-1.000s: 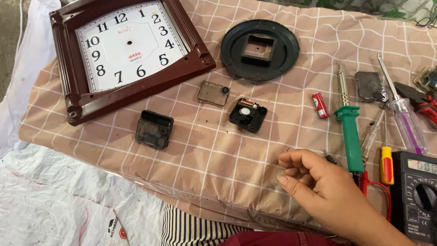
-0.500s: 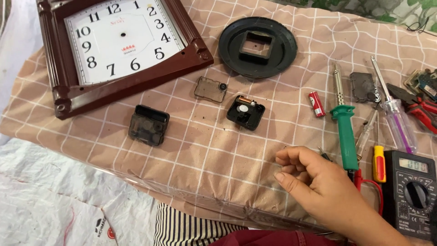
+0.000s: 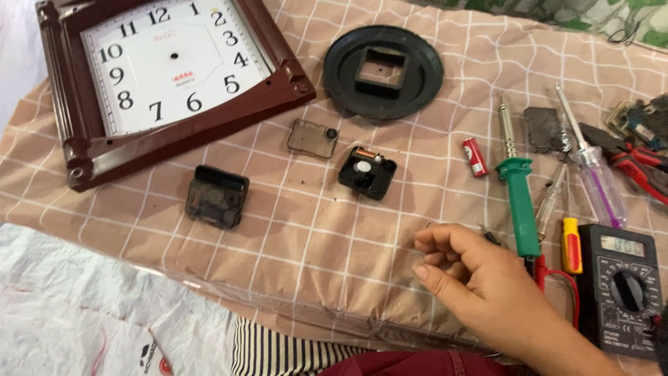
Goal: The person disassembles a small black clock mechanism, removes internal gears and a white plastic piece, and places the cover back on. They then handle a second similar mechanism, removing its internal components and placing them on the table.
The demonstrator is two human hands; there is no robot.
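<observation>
My right hand (image 3: 480,278) rests on the pink checked cloth (image 3: 292,230) near its front edge, fingers loosely curled with nothing clearly held. It lies just left of a green-handled soldering iron (image 3: 518,198). A small dark piece (image 3: 489,235) shows right behind my fingers. Farther left lie a black clock movement (image 3: 367,173), a smoky clear cover (image 3: 312,138) and a black movement case (image 3: 217,197). A brown square wall clock (image 3: 167,76) without hands lies at the back left. My left hand is out of view.
A round black backing plate (image 3: 383,71) sits at the back. A red battery (image 3: 475,157), screwdrivers (image 3: 591,163), red pliers (image 3: 637,163) and a black multimeter (image 3: 619,285) crowd the right side. White plastic sheeting (image 3: 90,306) lies below the cloth's front edge.
The view has shifted, so everything sits slightly lower and left in the picture. My right hand stays in about the same spot on the cloth, fingers still curled.
</observation>
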